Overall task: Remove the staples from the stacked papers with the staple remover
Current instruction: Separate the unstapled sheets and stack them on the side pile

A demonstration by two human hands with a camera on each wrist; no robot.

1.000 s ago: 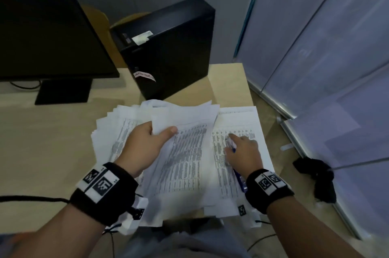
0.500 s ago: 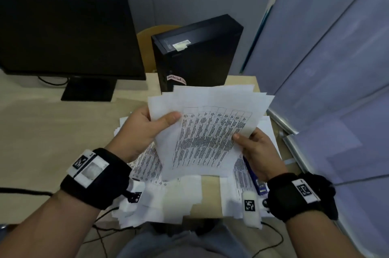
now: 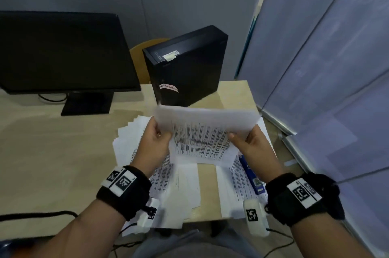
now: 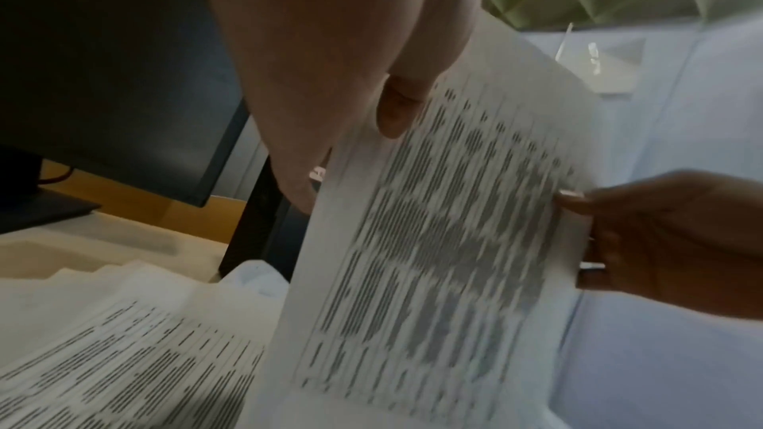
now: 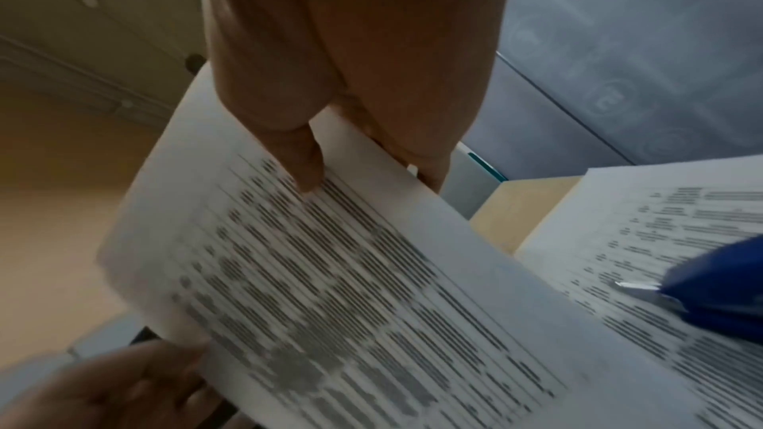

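A bundle of printed sheets [image 3: 202,135] is held up above the desk, tilted toward me. My left hand [image 3: 156,137] pinches its left edge, thumb [image 4: 396,113] on the printed face. My right hand [image 3: 250,142] pinches the right edge, thumb [image 5: 305,159] on top and fingers behind. The blue staple remover [image 3: 251,173] lies on loose papers [image 3: 185,188] under my right wrist, its metal tip [image 5: 635,287] showing in the right wrist view. No staple is visible on the held sheets.
More printed sheets [image 3: 130,137] are spread over the wooden desk [image 3: 52,148]. A black monitor [image 3: 61,53] stands at the back left and a black computer case [image 3: 185,68] behind the papers. Blue-grey partition panels [image 3: 326,68] close the right side.
My right hand left the papers on the desk and took the right edge of the bundle. Both hands have lifted the bundle and turned it level; the staple remover now lies free on the papers.
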